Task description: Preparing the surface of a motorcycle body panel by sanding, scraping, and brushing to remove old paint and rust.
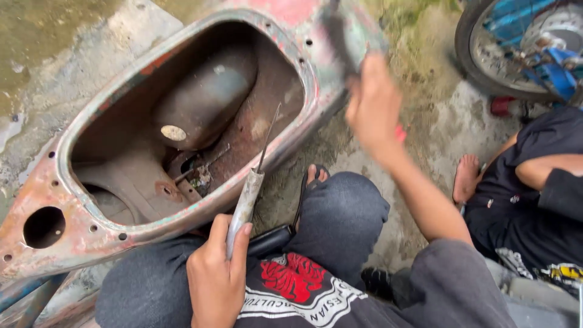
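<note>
An old scooter body shell (85, 237), rusty with flaking red and green paint, lies open-side up on the ground before me. My left hand (217, 276) grips a grey tool handle (244, 206) whose thin metal shaft points into the shell's hollow. My right hand (373, 109), blurred by motion, is raised over the shell's right rim and holds a dark hammer-like tool (340, 36) with a bit of red showing at the palm. Inside the shell sits a rounded grey tank (206, 97) and rusty fittings (197, 173).
Another person in dark clothes (534, 182) sits at the right, one bare foot (466, 176) on the concrete. A wheel with blue parts (522, 42) stands at top right. My knees in grey jeans (346, 212) and a sandalled foot (314, 176) press close to the shell.
</note>
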